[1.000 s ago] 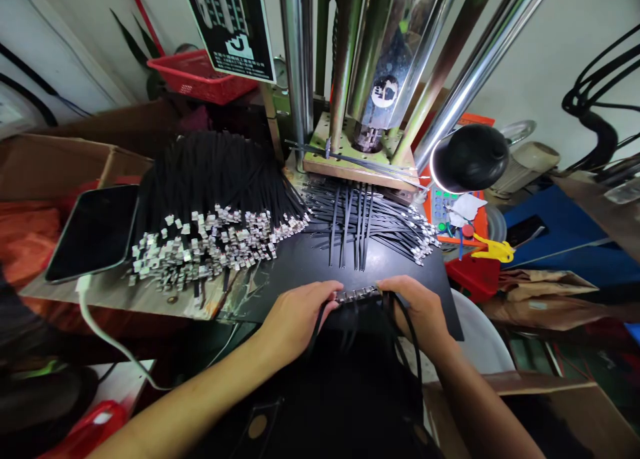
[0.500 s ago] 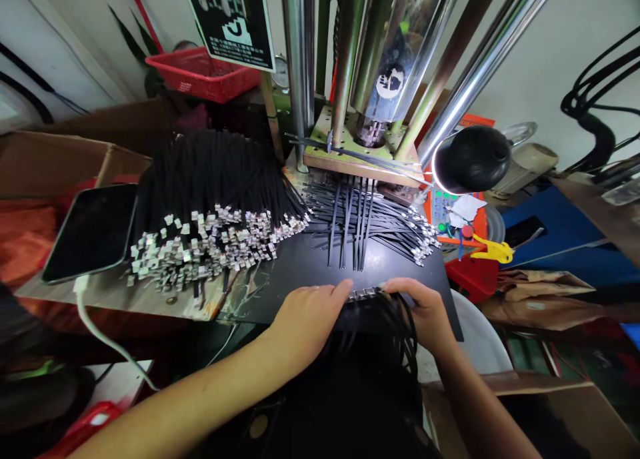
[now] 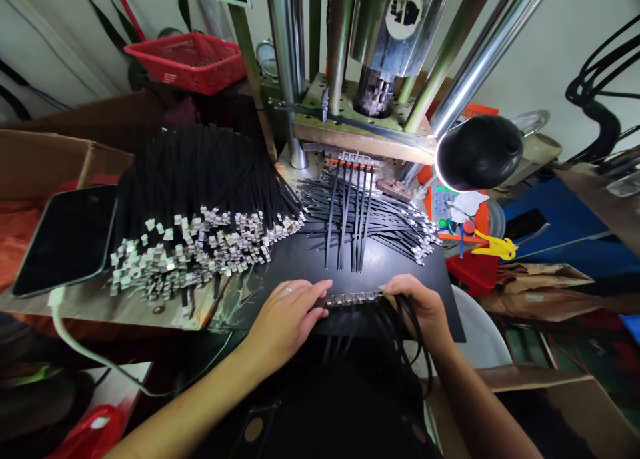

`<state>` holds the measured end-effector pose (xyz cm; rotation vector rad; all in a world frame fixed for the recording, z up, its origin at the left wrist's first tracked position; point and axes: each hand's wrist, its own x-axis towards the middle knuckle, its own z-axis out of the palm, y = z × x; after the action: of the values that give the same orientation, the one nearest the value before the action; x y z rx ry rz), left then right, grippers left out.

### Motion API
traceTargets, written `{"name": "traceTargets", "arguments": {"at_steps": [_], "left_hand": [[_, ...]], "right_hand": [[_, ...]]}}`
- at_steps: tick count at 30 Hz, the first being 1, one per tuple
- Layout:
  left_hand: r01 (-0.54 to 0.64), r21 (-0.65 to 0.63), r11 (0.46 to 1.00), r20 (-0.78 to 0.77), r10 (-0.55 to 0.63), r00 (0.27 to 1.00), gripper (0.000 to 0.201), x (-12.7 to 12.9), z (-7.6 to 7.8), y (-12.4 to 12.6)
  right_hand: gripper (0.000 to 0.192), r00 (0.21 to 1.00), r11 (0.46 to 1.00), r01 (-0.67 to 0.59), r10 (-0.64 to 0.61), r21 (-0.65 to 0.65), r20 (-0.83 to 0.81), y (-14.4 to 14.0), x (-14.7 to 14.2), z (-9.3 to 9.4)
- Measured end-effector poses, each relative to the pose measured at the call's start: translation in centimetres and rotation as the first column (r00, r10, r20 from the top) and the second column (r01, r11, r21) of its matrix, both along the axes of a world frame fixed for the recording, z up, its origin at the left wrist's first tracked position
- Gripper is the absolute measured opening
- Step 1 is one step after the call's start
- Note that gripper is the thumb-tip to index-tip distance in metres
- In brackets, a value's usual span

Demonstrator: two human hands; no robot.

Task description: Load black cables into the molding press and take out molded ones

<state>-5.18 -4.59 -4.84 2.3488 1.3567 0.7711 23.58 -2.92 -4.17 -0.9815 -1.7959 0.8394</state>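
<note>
A row of small metal buckles lies along the front of the black board, with black straps hanging below it. At its left end is my left hand, thumb and forefinger apart around that end; whether they touch it is hard to tell. My right hand pinches at the row's right end, black cable ties looping down from its fingers. Beyond, several black ties run from a slotted metal holder under the press, across a loose pile of buckled ties.
A large bundle of black ties with silver buckles fills the left side, beside a phone on a white cable. The press plate and a black lamp stand ahead. An orange control box and cardboard box are right.
My left hand has moved left along the row and its fingers have spread, baring more buckles. My right hand stays at the right end. The view has shifted, showing the slotted holder under the press.
</note>
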Motion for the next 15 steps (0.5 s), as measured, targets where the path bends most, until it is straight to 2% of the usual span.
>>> {"name": "traceTargets", "arguments": {"at_steps": [6, 9, 11, 13, 14, 15], "left_hand": [[0.032, -0.041, 0.999, 0.005, -0.032, 0.999, 0.038, 0.0, 0.0, 0.5], [0.099, -0.119, 0.988, 0.019, -0.098, 0.995, 0.041, -1.0, 0.5, 1.1], [0.155, -0.193, 0.969, 0.077, -0.142, 0.987, 0.038, -1.9, 1.9, 2.0], [0.168, -0.300, 0.939, 0.194, -0.112, 0.975, 0.028, -1.9, 4.0, 3.2], [0.176, -0.381, 0.908, 0.286, -0.066, 0.956, 0.027, -1.5, 5.2, 3.7], [0.212, -0.481, 0.851, 0.393, -0.008, 0.920, 0.031, -0.5, 6.4, 4.2]], "right_hand": [[0.022, 0.970, 0.982, -0.047, 0.001, 0.181, 0.243, -0.6, -0.9, 1.4], [0.022, 0.945, 0.964, -0.057, -0.031, 0.260, 0.325, -1.0, -1.3, 2.0], [0.021, 0.917, 0.966, -0.086, -0.019, 0.245, 0.397, -0.9, -0.8, 2.4], [0.023, 0.866, 0.959, -0.124, -0.020, 0.253, 0.499, -0.2, 0.1, 3.3], [0.025, 0.838, 0.950, -0.134, -0.044, 0.283, 0.544, 0.4, 0.4, 4.0], [0.027, 0.811, 0.936, -0.139, -0.081, 0.324, 0.580, 1.3, 0.7, 4.8]]}}
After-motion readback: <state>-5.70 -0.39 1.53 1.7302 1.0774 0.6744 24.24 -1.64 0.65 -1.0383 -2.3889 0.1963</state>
